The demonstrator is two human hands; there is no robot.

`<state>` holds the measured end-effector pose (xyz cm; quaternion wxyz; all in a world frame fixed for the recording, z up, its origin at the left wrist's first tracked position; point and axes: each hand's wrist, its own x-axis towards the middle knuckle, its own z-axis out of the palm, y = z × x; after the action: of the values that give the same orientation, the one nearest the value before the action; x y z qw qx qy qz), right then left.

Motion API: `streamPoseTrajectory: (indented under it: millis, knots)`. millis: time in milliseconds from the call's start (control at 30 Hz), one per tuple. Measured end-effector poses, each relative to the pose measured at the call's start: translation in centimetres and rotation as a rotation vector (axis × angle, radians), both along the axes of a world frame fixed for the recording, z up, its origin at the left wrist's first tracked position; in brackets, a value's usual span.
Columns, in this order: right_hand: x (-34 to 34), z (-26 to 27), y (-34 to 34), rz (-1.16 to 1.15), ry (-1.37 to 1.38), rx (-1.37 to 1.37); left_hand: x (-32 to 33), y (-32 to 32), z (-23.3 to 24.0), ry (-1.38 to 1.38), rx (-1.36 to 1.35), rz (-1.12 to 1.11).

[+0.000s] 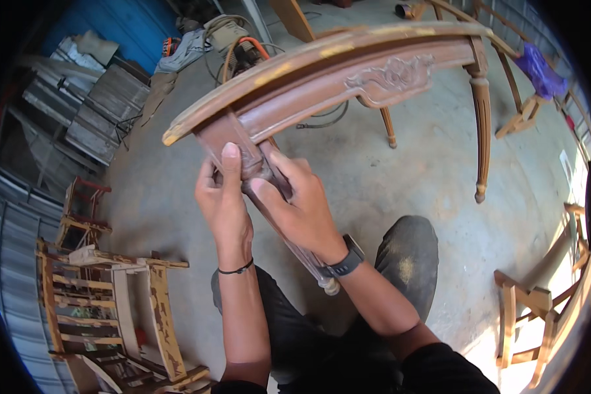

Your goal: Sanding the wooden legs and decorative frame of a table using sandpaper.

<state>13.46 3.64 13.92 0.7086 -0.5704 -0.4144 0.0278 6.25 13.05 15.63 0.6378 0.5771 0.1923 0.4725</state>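
Before me stands a brown wooden table (pixel 295 115) with a curved top edge (pixel 325 51) whose finish is worn to yellowish patches. Its apron bears a carved floral ornament (pixel 399 74). Both my hands are on the near table leg (pixel 303 256), at its squared upper block. My left hand (pixel 226 197) grips the left side, thumb laid flat on the face. My right hand (pixel 295 202) wraps the right side just below, its thumb on the leg's front and its fingers partly hidden behind. The fluted lower leg runs down under my right wrist.
Two more fluted legs, one at right (pixel 481 138) and one behind (pixel 387 127), reach the concrete floor. A stripped wooden chair frame (pixel 165 315) lies at lower left. More chair frames (pixel 541 315) stand at right. An air compressor (pixel 241 54) with hoses sits behind the table.
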Motion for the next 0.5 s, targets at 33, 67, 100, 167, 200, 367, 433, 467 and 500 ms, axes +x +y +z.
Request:
streamPoseTrajectory:
  millis: [33, 67, 100, 167, 200, 367, 433, 467, 500]
  knots:
    - [0.4, -0.2, 0.5, 0.177, 0.174, 0.005, -0.2, 0.0, 0.1, 0.023, 0.035, 0.081]
    - [1.0, -0.8, 0.5, 0.345, 0.353, -0.016, 0.0, -0.1, -0.1, -0.009, 0.018, 0.112]
    - [1.5, -1.2, 0.4, 0.507, 0.54, -0.046, -0.1, 0.1, -0.2, -0.001, 0.001, 0.129]
    - [5.4, -1.1, 0.0, 0.589, 0.593, -0.055, 0.0, 0.5, -0.2, 0.02, -0.031, 0.148]
    - [6.7, -1.0, 0.2, 0.645, 0.672, -0.037, -0.1, 0.6, -0.3, -0.002, -0.044, 0.165]
    - [6.0, -0.6, 1.1, 0.769, 0.721, -0.032, 0.7, 0.9, -1.1, -0.017, -0.036, 0.191]
    - [6.9, -0.3, 1.7, 0.795, 0.746, 0.072, 0.9, 0.6, -1.6, -0.073, -0.088, 0.191]
    - [7.1, -0.2, 1.8, 0.812, 0.738, 0.041, 1.1, 0.5, -2.1, -0.088, -0.088, 0.208]
    - [6.9, 0.2, 2.0, 0.765, 0.748, -0.003, 1.1, 0.5, -2.4, -0.101, -0.087, 0.221]
